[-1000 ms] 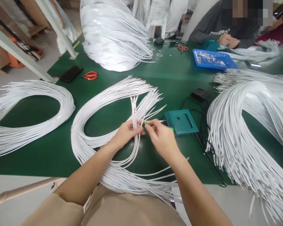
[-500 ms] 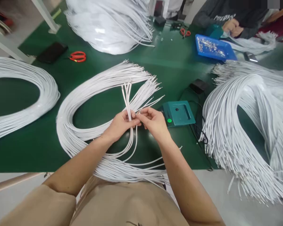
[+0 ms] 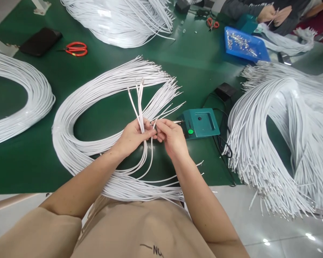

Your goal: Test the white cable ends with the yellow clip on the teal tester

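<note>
**Hands meeting over a few white wires**

The left hand (image 3: pixel 133 135) is gripping a few wires (image 3: pixel 139 104), its fingers closed around them, so that their free ends are fanning upward, away from the person. The right hand (image 3: pixel 170 135) is touching the left at the fingertips and pinching one wire end (image 3: pixel 154 125) just beside that grip. Below the hands, the held wires are curving down into the wire loop (image 3: pixel 78 107) lying on the green counter (image 3: pixel 199 75).

Taking the teal box (image 3: pixel 201 123) as landmark: the hands are working just left of it, the right one almost touching its near corner. A black cord is trailing from its right side toward a big wire heap (image 3: pixel 271 143) further right. Beyond it, a blue tray (image 3: pixel 244 44) of small metal parts is sitting in front of another person's hands (image 3: pixel 270 14). Far to its left, red scissors (image 3: pixel 75 49) are lying beside a black phone (image 3: pixel 40 41), and another coil (image 3: pixel 21 96) is resting at the counter's left edge.
</note>
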{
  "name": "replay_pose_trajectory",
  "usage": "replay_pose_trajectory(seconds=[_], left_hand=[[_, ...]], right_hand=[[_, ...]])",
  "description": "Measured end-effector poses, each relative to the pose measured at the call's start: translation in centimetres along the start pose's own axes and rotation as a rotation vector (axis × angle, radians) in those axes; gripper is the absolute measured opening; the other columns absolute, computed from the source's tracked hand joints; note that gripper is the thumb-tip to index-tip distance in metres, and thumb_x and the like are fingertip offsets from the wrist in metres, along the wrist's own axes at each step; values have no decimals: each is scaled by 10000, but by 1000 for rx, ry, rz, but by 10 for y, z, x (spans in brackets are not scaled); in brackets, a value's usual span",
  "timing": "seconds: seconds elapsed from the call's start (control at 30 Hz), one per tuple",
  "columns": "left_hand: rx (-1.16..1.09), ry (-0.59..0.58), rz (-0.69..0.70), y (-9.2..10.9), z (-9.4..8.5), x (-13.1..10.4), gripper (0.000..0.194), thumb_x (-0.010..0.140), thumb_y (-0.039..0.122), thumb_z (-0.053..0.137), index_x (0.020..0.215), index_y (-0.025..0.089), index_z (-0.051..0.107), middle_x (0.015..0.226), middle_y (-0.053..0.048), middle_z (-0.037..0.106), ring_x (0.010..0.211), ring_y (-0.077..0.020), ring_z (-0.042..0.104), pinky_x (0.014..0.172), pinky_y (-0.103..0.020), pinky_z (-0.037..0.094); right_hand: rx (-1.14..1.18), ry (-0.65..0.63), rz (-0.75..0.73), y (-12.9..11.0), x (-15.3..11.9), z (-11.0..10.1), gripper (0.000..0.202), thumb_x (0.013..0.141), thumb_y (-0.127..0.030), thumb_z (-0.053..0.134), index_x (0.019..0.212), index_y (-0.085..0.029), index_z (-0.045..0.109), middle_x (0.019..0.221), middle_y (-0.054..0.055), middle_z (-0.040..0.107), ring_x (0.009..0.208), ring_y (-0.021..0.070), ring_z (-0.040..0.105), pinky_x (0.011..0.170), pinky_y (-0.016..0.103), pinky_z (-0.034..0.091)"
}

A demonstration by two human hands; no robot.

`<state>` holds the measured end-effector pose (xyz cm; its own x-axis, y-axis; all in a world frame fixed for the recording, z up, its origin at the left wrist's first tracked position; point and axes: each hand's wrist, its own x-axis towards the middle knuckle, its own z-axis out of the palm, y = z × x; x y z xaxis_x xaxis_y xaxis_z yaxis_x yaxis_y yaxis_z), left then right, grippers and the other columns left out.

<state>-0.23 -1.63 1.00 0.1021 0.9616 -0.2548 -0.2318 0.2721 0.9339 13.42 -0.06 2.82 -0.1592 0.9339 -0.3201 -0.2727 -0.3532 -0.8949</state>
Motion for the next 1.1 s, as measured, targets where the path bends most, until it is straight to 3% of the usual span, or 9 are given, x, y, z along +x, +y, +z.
replay_pose_trajectory(seconds=[0.13,0.3,0.47,0.67,0.83,1.1], left_hand=[[44,7,5,2,1,-2,297,682,192,750,752,172,463,700,52,608,557,-60,565,586,-217,450],[60,-47,-26,5,5,-3,302,719,204,714,734,182,413,711,13,677,646,-146,689,594,-243,489],[39,-73,-31,4,7,-3,290,703,225,737,770,171,460,742,1,684,656,-155,703,647,-279,540],[38,-87,-24,3,6,-4,355,701,255,743,742,193,395,674,42,642,658,-156,705,661,-281,541],[66,-75,-27,5,6,-5,346,705,248,737,736,194,397,671,43,646,635,-135,687,656,-269,533],[59,-64,-12,1,2,-4,311,715,248,737,804,186,445,766,25,656,688,-129,686,666,-250,520]], right_hand=[[150,-53,139,-1,2,0,282,693,-275,689,533,-168,483,458,-87,319,408,36,280,412,201,250],[23,-10,108,-14,9,3,273,747,-395,629,630,-149,619,476,-82,320,401,41,290,400,206,265],[-108,-82,173,-21,14,6,239,696,-307,680,557,-150,567,491,-36,481,412,62,392,387,212,287],[51,-153,269,-14,12,-5,335,698,-406,737,549,-144,591,476,-66,376,426,52,359,428,205,350],[159,-188,294,-11,8,-9,398,638,-498,790,595,-150,602,515,-73,377,460,53,366,478,211,389],[228,-225,240,-4,5,-14,307,696,-424,768,678,-154,621,553,-77,388,495,52,309,530,218,377]])
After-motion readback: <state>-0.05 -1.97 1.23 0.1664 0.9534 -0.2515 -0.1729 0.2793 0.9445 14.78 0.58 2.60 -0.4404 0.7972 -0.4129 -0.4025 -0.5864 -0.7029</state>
